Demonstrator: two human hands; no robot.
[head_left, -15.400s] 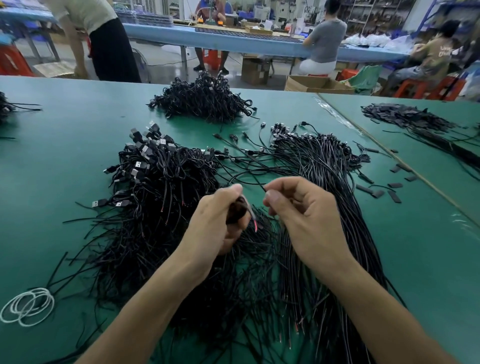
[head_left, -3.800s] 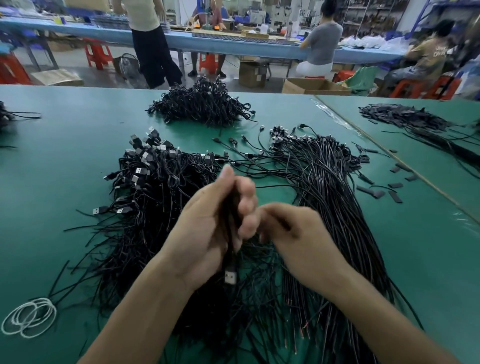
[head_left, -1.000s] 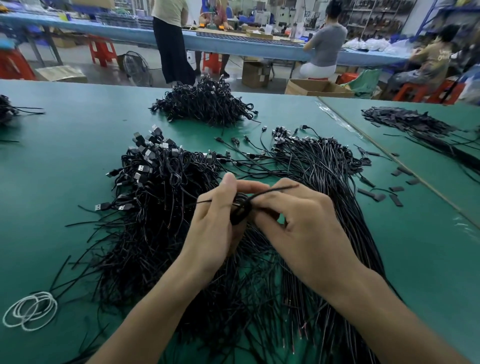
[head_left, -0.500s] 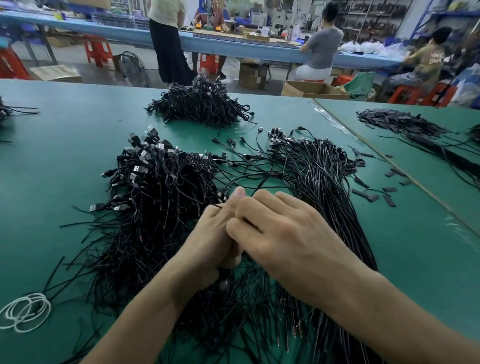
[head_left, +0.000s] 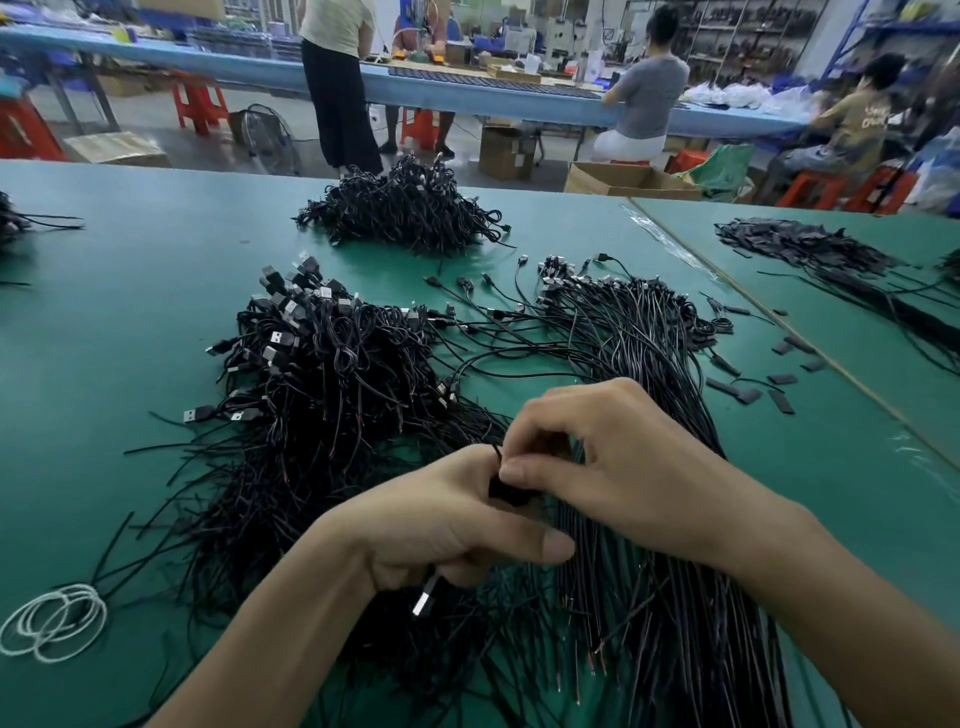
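left hand (head_left: 441, 525) – fingers curled round coiled USB cable (head_left: 506, 491), plug (head_left: 423, 603) dangling below | right hand (head_left: 623, 467) pinching cable tail at coil | held over worktop (head_left: 130, 312) | likely light, springy, unwinds easily – pinch coil's middle

Tangled heap of black USB cables (head_left: 332, 364) blocks way left of left hand (head_left: 431, 525); long straight black wire bundle (head_left: 649, 343) under right hand (head_left: 623, 467). Bare green tabletop (head_left: 104, 322) far left, far right: passable.
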